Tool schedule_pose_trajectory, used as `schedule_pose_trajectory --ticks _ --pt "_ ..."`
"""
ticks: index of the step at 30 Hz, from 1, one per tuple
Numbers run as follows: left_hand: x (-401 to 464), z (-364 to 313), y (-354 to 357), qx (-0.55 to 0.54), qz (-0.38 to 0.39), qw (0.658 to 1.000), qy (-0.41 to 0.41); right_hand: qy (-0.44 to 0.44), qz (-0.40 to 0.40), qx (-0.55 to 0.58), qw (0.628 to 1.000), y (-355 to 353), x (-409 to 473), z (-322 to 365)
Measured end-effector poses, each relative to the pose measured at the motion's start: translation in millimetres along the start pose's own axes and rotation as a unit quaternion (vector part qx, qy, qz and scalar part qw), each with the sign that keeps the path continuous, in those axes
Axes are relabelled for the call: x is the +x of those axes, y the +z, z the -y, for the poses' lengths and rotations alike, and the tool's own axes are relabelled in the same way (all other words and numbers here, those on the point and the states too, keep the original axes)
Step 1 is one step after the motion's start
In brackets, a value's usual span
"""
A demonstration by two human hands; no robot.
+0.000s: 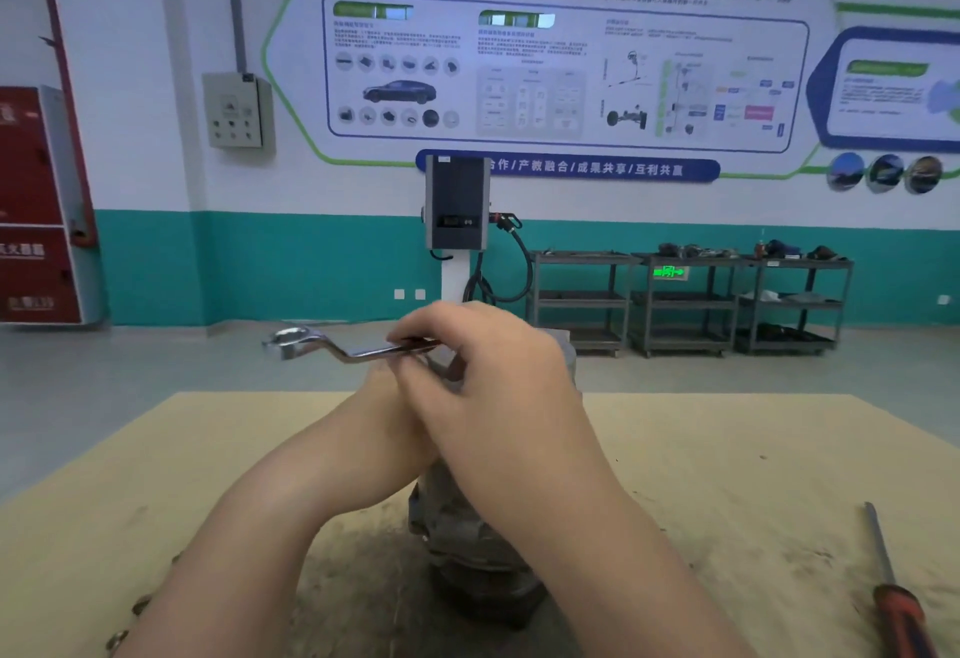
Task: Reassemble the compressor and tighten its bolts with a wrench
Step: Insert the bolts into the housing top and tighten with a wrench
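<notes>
The grey metal compressor (462, 517) stands upright on the tan table (727, 475), mostly hidden behind my arms. My right hand (488, 371) grips the shaft of a shiny ring wrench (332, 345) over the compressor's top; the wrench's ring end sticks out to the left. My left hand (387, 423) sits just below and behind the right hand, against the compressor's upper part. Its fingers are hidden, so what they hold cannot be seen.
A screwdriver (891, 584) with an orange and black handle lies at the table's right front. Small metal parts (137, 608) lie near the left front edge. Beyond the table are a charging post (457, 205) and grey shelf carts (685, 304) by the wall.
</notes>
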State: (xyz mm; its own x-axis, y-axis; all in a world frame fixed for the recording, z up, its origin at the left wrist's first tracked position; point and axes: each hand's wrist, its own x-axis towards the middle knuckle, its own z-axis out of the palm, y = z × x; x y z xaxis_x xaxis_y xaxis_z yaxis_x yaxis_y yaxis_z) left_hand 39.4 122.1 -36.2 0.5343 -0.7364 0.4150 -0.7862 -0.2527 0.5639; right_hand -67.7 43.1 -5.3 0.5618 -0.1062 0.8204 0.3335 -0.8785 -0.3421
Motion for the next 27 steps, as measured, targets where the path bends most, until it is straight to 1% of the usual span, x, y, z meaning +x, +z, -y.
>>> schedule_pose_trajectory --ticks 1,2,3,5,8,9,10,11,13,15,16,18,24,27 --pt "0.9 2.6 2.5 -0.025 -0.025 0.999 -0.013 0.006 -0.005 0.024 1.000 -4.7 0.7 -0.6" --pt "-0.6 -0.2 1.5 -0.065 -0.038 0.996 -0.039 0.013 -0.011 0.050 0.999 -10.5 1.8 -1.2" --pt "0.8 1.1 3.6 -0.081 -0.048 0.994 -0.063 0.021 -0.019 0.079 0.996 -16.6 3.3 -2.2" --pt "0.0 1.3 2.8 -0.108 -0.051 0.989 -0.092 0.034 -0.041 0.142 0.988 -28.7 6.1 -5.3" --pt "-1.4 2.8 -0.3 -0.137 -0.037 0.983 -0.114 0.055 -0.117 0.216 0.968 -44.1 11.5 -13.4" --pt "-1.6 4.5 -1.2 -0.148 -0.030 0.982 -0.116 0.081 -0.150 0.255 0.952 -48.7 13.4 -17.8" --pt "-1.9 4.8 -2.2 -0.152 -0.023 0.981 -0.118 0.114 -0.180 0.309 0.927 -53.0 15.0 -23.1" --pt "-1.3 6.9 -2.2 -0.157 -0.023 0.980 -0.117 0.150 -0.204 0.369 0.894 -56.2 16.6 -28.7" --pt "-0.9 9.8 -1.6 -0.172 -0.025 0.979 -0.107 0.214 -0.229 0.471 0.825 -60.6 19.0 -39.9" --pt "0.0 10.6 -0.5 -0.179 -0.025 0.978 -0.104 0.253 -0.233 0.533 0.773 -62.2 20.6 -49.6" --pt "-0.1 9.7 -1.1 -0.188 -0.023 0.976 -0.107 0.265 -0.233 0.550 0.757 -62.5 20.6 -53.1" --pt "0.2 9.1 -1.3 -0.193 -0.024 0.975 -0.104 0.279 -0.235 0.567 0.739 -62.3 20.1 -59.1" --pt "0.4 9.1 0.9 -0.225 -0.036 0.970 -0.086 0.310 -0.230 0.591 0.708 -59.5 20.2 -72.6" --pt "0.0 8.0 1.2 -0.225 -0.039 0.970 -0.087 0.326 -0.223 0.603 0.693 -57.4 21.5 -75.2"
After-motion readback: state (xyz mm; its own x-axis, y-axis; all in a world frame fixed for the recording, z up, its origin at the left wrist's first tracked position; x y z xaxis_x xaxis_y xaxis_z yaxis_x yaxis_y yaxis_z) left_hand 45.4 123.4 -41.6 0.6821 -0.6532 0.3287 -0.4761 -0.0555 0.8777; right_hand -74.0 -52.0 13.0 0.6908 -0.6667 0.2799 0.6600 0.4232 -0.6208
